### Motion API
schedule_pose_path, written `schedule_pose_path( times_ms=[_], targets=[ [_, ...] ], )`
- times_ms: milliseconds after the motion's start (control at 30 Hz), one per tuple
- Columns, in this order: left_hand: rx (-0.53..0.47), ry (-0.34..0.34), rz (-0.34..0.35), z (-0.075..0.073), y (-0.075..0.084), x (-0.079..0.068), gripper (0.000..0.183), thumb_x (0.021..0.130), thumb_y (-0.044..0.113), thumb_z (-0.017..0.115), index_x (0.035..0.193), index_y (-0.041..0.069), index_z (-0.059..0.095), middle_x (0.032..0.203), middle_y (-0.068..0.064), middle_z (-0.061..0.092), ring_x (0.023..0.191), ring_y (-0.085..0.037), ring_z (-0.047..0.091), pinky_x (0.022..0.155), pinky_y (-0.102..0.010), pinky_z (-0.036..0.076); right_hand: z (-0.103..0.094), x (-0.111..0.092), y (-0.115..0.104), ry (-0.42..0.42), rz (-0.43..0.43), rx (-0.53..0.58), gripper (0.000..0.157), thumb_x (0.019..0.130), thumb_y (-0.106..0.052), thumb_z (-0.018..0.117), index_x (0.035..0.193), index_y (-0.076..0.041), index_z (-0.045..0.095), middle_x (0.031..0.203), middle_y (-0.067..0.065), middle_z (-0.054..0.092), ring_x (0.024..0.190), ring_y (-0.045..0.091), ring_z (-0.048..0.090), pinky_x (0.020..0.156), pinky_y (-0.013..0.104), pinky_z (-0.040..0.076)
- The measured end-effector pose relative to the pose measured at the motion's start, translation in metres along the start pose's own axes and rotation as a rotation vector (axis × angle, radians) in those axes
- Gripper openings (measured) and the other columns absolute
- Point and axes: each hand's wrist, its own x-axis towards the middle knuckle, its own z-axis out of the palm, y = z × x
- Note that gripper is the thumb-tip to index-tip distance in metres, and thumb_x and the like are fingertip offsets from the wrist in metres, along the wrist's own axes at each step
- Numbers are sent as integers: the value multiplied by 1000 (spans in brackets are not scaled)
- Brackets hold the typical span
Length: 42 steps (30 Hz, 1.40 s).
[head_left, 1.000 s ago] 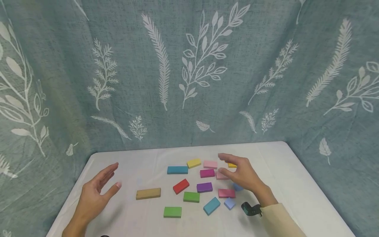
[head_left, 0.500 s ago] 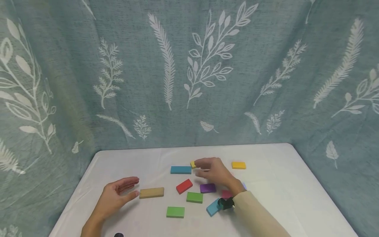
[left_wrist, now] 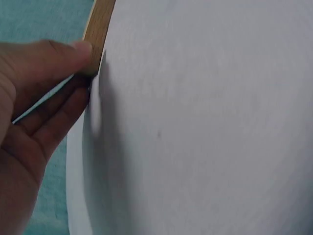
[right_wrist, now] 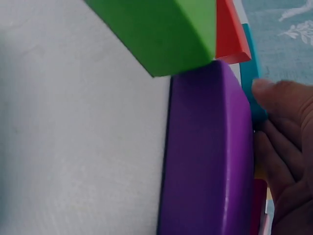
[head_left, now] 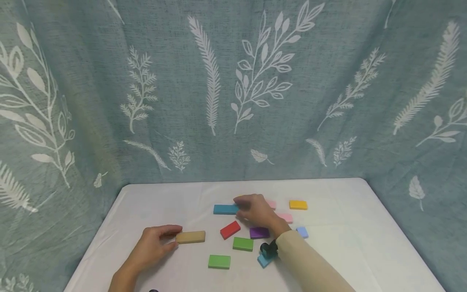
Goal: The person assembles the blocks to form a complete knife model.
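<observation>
In the head view my left hand (head_left: pixel 155 245) has thumb and fingers at either side of the left end of a tan wooden block (head_left: pixel 192 237). The left wrist view shows the thumb pressed on that wooden block (left_wrist: pixel 99 34), with fingers behind. Further right, my right hand (head_left: pixel 257 211) pinches the right end of a long blue block (head_left: pixel 224 209). Its thumb lies on the blue block (right_wrist: pixel 250 88) in the right wrist view. A red block (head_left: pixel 230 230) and a purple block (head_left: pixel 260 232) lie nearer me; a yellow block is mostly hidden behind the right hand.
Two green blocks (head_left: pixel 219 261) and a lighter blue block (head_left: pixel 265 260) lie toward the front of the white table (head_left: pixel 175 198). Pink blocks (head_left: pixel 285 218), an orange-yellow block (head_left: pixel 298 205) and a small periwinkle block (head_left: pixel 302 232) are at the right. A patterned curtain (head_left: pixel 219 158) surrounds the table.
My left hand has moved right and taken hold of the wooden block's end. My right hand has moved left across the blocks to grip the long blue one.
</observation>
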Motion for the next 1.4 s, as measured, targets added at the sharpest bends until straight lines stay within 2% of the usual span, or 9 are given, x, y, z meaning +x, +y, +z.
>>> schedule_pose_path(
  times_ms=[167, 300, 433, 567, 633, 833, 1033, 1200, 1400],
  targets=[
    [111, -13, -22, 6, 10, 5, 40, 84, -5, 89, 121, 9, 82, 120, -6, 83, 121, -33, 76, 108, -56, 61, 1, 3, -4, 11, 2, -38, 46, 97, -10, 80, 143, -14, 73, 144, 4, 74, 140, 29, 66, 121, 52, 54],
    [151, -4, -1, 5, 11, 7, 40, 84, -5, 88, 120, 10, 82, 120, -6, 83, 120, -32, 77, 108, -56, 62, 0, 3, -11, 29, -21, -54, 41, 98, -10, 78, 139, -13, 76, 140, 4, 77, 135, 28, 70, 118, 50, 58],
    [152, 64, 49, -7, 6, 0, 40, 84, -8, 87, 122, 4, 81, 119, -9, 83, 114, -31, 79, 102, -52, 65, 3, 1, -27, 50, -59, 0, 37, 98, -9, 77, 135, -10, 78, 135, 5, 79, 128, 29, 74, 112, 48, 62],
    [151, 138, 57, -24, -1, -10, 40, 84, -9, 87, 122, 0, 80, 117, -12, 83, 107, -30, 81, 96, -49, 67, 19, -2, -43, 36, -38, 96, 36, 99, -10, 78, 134, -12, 79, 133, 2, 80, 127, 27, 75, 110, 47, 63],
    [154, 159, 51, -31, -4, -14, 40, 84, -9, 87, 123, -2, 80, 117, -14, 83, 106, -32, 82, 93, -47, 68, 30, -3, -47, 20, -21, 108, 35, 99, -12, 79, 134, -15, 79, 132, -2, 80, 127, 21, 74, 112, 44, 62],
    [147, 185, 40, -39, -10, -17, 40, 84, -11, 86, 122, -6, 78, 119, -23, 81, 104, -37, 81, 88, -43, 69, 59, -5, -48, -10, -75, 21, 34, 98, -13, 82, 131, -16, 81, 125, -6, 81, 109, 5, 69, 108, 31, 61],
    [114, 150, 21, -27, -3, -10, 39, 84, -12, 85, 122, -5, 78, 119, -22, 81, 106, -36, 81, 90, -43, 69, 56, -20, -37, 17, -106, -7, 34, 96, -11, 83, 130, -14, 80, 128, -3, 81, 116, 7, 74, 105, 31, 64],
    [71, 93, -1, -8, 10, 2, 40, 86, -12, 83, 125, -3, 78, 123, -20, 80, 112, -35, 80, 98, -46, 67, 37, -43, -20, 31, -52, 28, 37, 97, -12, 81, 134, -16, 78, 130, -4, 80, 112, 9, 74, 101, 32, 66],
    [54, 73, 0, 16, 25, 17, 41, 84, -13, 84, 123, 2, 80, 123, -14, 81, 114, -32, 79, 102, -47, 65, 16, -63, -4, 45, 4, 17, 37, 97, -12, 81, 134, -16, 78, 129, -4, 79, 110, 11, 73, 100, 36, 67]
  ],
)
